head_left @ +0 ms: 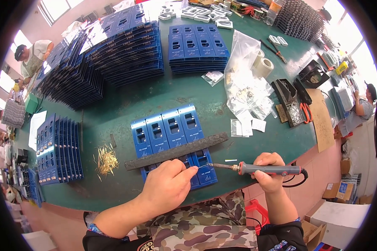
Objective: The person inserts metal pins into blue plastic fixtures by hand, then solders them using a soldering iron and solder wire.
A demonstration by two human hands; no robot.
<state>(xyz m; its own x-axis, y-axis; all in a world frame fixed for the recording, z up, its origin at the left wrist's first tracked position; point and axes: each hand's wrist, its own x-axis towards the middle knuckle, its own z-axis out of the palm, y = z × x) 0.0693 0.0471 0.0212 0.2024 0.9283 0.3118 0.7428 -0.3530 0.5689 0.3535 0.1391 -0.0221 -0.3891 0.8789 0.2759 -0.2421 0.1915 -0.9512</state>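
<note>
A blue circuit board panel (166, 125) with several rectangular cutouts lies in front of me on the green table. Across it rests a long dark grey bar (176, 151), slanting up to the right. My left hand (168, 184) is closed over the panel's near part, thumb and forefinger pinched near its right side; what they hold, if anything, is too small to make out. In my right hand (270, 178) is a grey and red soldering iron (289, 170), gripped by its handle. Its tip points left, close to the panel's near right section and the left fingertips.
Tall stacks of blue panels (130, 52) stand at the far left, another stack (197, 46) at the back. Upright panels (58, 150) and a pile of thin gold-coloured pins (107, 160) lie left. Plastic bags (243, 75), a parts bin (288, 102) and orange-handled pliers (306, 113) lie right.
</note>
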